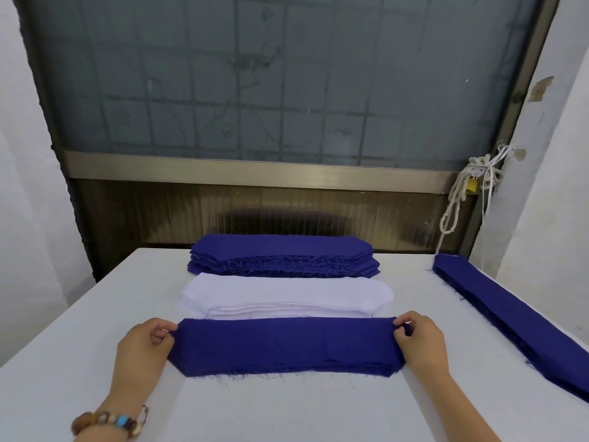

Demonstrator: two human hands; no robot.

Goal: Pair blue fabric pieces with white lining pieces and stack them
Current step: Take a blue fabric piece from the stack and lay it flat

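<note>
As both arms reach forward, left hand (143, 346) and right hand (420, 342) pinch the blue piece (283, 346).

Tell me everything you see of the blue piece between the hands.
The blue piece is a long deep-blue woven strip with angled near corners and a frayed near edge. It lies flat on the white table, right in front of the white lining stack. The left hand pinches its left end, the right hand its right. More layers may lie beneath.
</note>
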